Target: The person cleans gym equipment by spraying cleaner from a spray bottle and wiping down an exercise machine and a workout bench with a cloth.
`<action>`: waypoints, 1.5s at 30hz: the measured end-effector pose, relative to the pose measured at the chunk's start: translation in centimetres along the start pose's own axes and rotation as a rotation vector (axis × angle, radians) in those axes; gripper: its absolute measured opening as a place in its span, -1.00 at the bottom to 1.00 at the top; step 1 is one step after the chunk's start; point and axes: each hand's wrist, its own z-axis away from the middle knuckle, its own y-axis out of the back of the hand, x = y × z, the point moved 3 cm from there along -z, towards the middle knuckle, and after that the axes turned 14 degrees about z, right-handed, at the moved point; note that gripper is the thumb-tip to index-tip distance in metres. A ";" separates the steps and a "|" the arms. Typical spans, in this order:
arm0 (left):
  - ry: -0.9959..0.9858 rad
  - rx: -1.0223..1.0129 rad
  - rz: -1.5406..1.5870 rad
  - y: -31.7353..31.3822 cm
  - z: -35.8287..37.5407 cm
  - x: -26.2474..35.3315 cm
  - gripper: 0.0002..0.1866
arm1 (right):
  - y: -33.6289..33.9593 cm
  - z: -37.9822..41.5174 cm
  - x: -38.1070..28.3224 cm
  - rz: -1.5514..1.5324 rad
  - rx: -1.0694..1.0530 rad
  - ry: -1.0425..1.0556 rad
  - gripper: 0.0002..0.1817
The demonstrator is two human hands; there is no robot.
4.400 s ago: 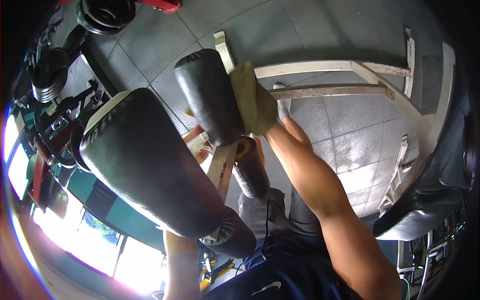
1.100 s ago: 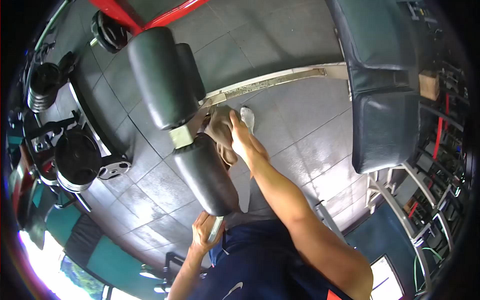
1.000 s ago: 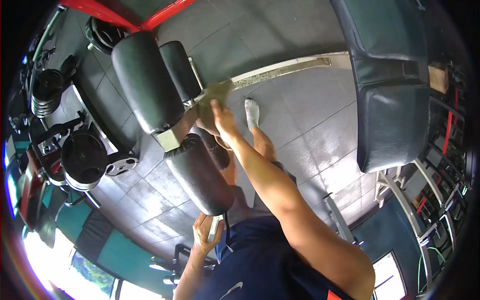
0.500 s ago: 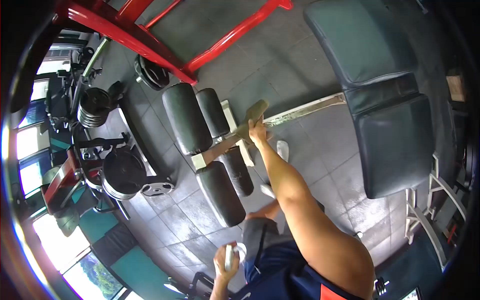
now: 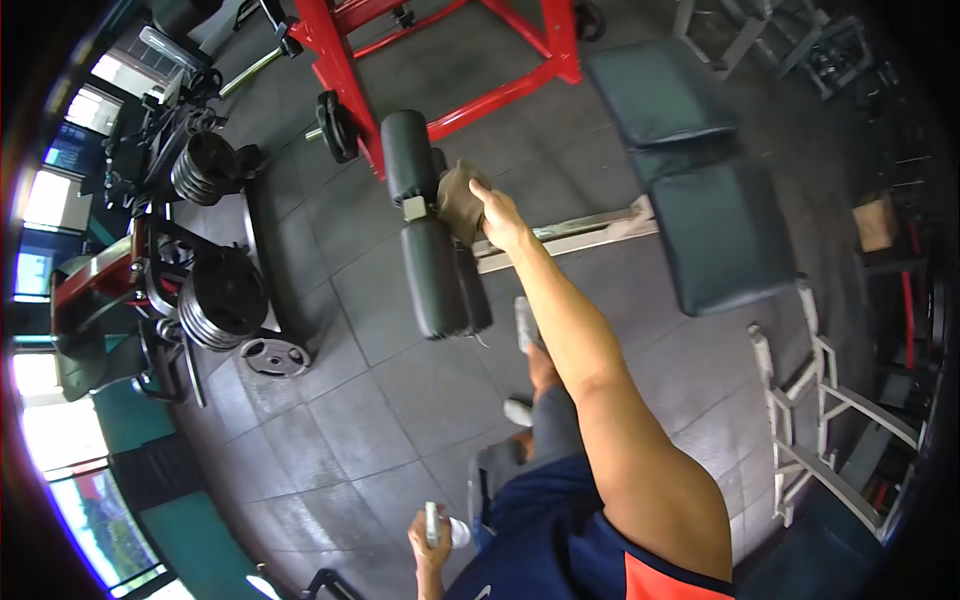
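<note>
Right hand [image 5: 498,215] gripping bunched cloth [image 5: 460,205], thumb on top, other fingers mostly hidden. Cloth sits by the bar end [image 5: 414,208], between upper roller [image 5: 408,155] and lower roller [image 5: 432,280], seems touching; exact contact can't tell. Arm stretched out, as rollers are well away from body. Left hand [image 5: 432,540] closed round white item [image 5: 459,533], maybe a bottle, near waist, likely to keep it clear of rollers. Bench pad [image 5: 720,235] apart, right of the cloth.

- Right hand [image 5: 500,218] at the end of an outstretched arm [image 5: 590,350]
- Left hand [image 5: 430,545] lower and nearer, fingers [image 5: 441,547] curled inward
- The 2 well apart
</note>
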 end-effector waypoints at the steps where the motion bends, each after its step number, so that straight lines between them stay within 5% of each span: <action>1: -0.170 0.050 0.014 -0.1 0.7 -0.2 -0.82 | 0.8 2.2 -1.6 0.000 0.066 0.044 -0.47; 2: -0.113 0.032 0.015 0.1 1.1 -0.1 -0.79 | 1.4 4.1 -3.4 -0.002 0.126 0.092 -0.47; 6: -0.354 0.090 0.077 -0.1 1.1 2.0 -0.81 | 3.0 20.4 -11.2 -0.371 -0.232 0.280 -0.35; 8: -0.277 0.032 0.027 -0.1 0.0 4.2 -0.85 | 7.3 24.3 -10.3 -0.191 -0.095 0.402 -0.38; 10: -0.299 0.009 0.043 -0.7 -1.1 5.4 -0.90 | 11.7 29.0 -10.3 -0.229 -0.279 0.605 -0.37; 13: -0.373 -0.094 0.028 -1.6 -3.2 7.6 -0.90 | 12.3 37.0 -16.6 -0.156 0.013 0.760 -0.31; 14: -0.423 -0.108 0.035 -2.1 -3.9 8.7 -0.90 | 14.6 38.3 -18.1 0.389 0.385 0.978 -0.33; 16: -0.517 -0.139 0.045 -3.0 -5.2 11.1 -0.90 | 17.5 40.5 -20.3 0.499 0.575 1.073 -0.36; 18: -0.615 -0.222 0.043 -4.7 -6.6 14.2 -0.91 | 18.7 42.6 -21.9 -0.364 0.161 0.852 -0.40; 26: -0.927 -0.522 0.068 -20.7 -14.9 26.5 -0.87 | 28.0 47.2 -25.3 -0.444 0.402 0.828 -0.45; 32: -0.920 -0.619 0.190 -37.8 -22.0 35.3 -0.70 | 34.9 48.4 -26.8 -0.349 0.554 0.845 -0.46; 35: -0.669 -0.699 -0.011 -44.5 -24.0 38.6 -0.67 | 36.7 48.7 -26.8 -0.283 0.719 0.815 -0.45; 38: -0.933 -0.472 -0.021 -48.3 -24.9 38.5 -0.68 | 38.7 47.5 -27.4 -0.129 1.036 0.869 -0.41; 39: -0.661 -0.718 -0.104 -49.4 -26.4 38.3 -0.68 | 39.1 46.8 -27.3 -0.074 1.141 0.877 -0.39; 42: -0.591 -0.766 -0.104 -48.6 -28.1 37.2 -0.68 | 38.8 42.8 -26.1 0.795 1.397 0.581 -0.32; 44: -0.548 -0.668 -0.013 -45.8 -27.8 35.6 -0.74 | 38.4 36.8 -23.8 1.949 0.948 0.212 -0.32; 45: -0.579 -0.657 0.018 -44.3 -27.6 35.0 -0.76 | 35.9 35.0 -24.6 2.048 0.849 0.316 -0.32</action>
